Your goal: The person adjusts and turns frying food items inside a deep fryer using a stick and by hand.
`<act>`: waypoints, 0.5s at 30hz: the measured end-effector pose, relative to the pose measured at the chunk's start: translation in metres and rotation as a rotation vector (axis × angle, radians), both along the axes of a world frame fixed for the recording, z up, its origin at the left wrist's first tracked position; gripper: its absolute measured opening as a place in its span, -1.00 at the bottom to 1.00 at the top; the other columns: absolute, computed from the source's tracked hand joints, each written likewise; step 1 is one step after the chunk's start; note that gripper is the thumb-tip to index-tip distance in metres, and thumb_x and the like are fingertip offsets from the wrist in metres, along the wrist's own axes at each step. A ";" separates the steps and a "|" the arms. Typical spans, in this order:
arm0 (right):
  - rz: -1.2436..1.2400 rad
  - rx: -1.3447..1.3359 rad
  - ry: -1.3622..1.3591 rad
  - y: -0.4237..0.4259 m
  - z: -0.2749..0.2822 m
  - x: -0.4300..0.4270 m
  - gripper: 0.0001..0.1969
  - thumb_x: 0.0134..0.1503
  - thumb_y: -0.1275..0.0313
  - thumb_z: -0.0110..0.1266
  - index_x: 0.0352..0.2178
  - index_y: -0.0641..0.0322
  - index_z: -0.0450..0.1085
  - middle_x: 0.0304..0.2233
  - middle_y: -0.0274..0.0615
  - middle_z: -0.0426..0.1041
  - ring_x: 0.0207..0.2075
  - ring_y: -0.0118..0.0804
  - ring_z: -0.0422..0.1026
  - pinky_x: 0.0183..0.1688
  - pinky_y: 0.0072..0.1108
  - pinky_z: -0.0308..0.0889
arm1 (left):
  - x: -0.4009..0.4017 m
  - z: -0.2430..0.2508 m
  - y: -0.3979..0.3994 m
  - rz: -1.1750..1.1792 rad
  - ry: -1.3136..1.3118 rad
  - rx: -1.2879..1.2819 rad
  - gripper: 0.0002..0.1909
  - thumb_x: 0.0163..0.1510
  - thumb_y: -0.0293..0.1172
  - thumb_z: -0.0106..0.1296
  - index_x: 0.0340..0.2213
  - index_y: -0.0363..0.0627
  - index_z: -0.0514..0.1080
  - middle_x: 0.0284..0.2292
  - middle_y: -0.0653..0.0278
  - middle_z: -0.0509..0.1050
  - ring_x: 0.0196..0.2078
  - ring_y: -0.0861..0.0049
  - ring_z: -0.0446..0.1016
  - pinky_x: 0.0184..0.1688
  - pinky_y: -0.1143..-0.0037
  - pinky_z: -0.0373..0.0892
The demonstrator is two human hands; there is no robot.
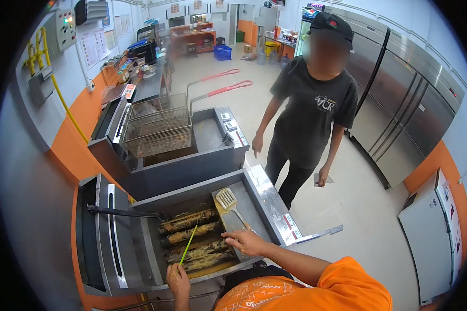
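My left hand (178, 279) is closed around the lower end of a thin bright green stick (188, 245) at the near edge of a deep fryer (262, 215). The stick points up over the fryer's well, where several dark tubes (194, 233) lie crusted with yellow-brown residue. My right hand (244, 241) hovers over the well's right side, fingers apart, with nothing seen in it. A slotted metal turner (226, 199) rests on the fryer's inner shelf, its handle running down beside my right hand. A black bar (126, 212) reaches from the fryer's back panel over the well.
A second fryer (186, 171) stands beyond, with wire baskets (157, 132) whose red handles stick out rightward. A person (313, 101) in dark clothes stands past the fryers. Steel refrigerators (408, 93) line the right wall, and a metal arm (319, 234) juts from the near fryer's front.
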State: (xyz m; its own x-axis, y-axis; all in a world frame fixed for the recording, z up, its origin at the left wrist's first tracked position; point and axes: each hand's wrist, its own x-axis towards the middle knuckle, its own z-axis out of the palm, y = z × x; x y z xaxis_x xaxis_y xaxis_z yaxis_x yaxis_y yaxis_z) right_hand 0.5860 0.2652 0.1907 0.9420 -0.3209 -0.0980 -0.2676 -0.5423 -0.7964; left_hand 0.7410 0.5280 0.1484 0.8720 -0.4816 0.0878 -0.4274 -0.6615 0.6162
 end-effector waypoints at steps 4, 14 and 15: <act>0.003 0.022 0.002 0.000 0.004 0.003 -0.53 0.25 0.13 -0.21 0.01 0.25 0.31 -0.12 0.12 0.43 -0.07 0.11 0.38 -0.01 -0.28 0.26 | 0.001 -0.001 0.004 -0.036 -0.014 -0.019 -0.84 0.14 -0.45 -0.12 -0.37 -0.29 0.42 -0.43 0.04 0.36 -0.39 0.10 0.40 -0.36 0.23 0.28; 0.003 -0.001 -0.053 -0.007 0.008 0.005 -0.55 0.25 0.15 -0.19 0.01 0.24 0.31 -0.12 0.10 0.43 -0.07 0.08 0.38 0.00 -0.31 0.26 | 0.004 -0.008 0.002 -0.048 -0.025 -0.017 -0.84 0.13 -0.45 -0.11 -0.36 -0.29 0.42 -0.41 0.03 0.37 -0.35 0.04 0.40 -0.31 0.22 0.29; -0.002 0.000 -0.047 -0.007 0.009 0.004 -0.56 0.25 0.16 -0.19 0.01 0.24 0.31 -0.12 0.10 0.43 -0.07 0.07 0.38 0.00 -0.31 0.26 | 0.004 -0.008 0.001 -0.043 -0.017 -0.025 -0.84 0.12 -0.45 -0.11 -0.36 -0.29 0.42 -0.41 0.03 0.38 -0.35 0.04 0.40 -0.31 0.22 0.29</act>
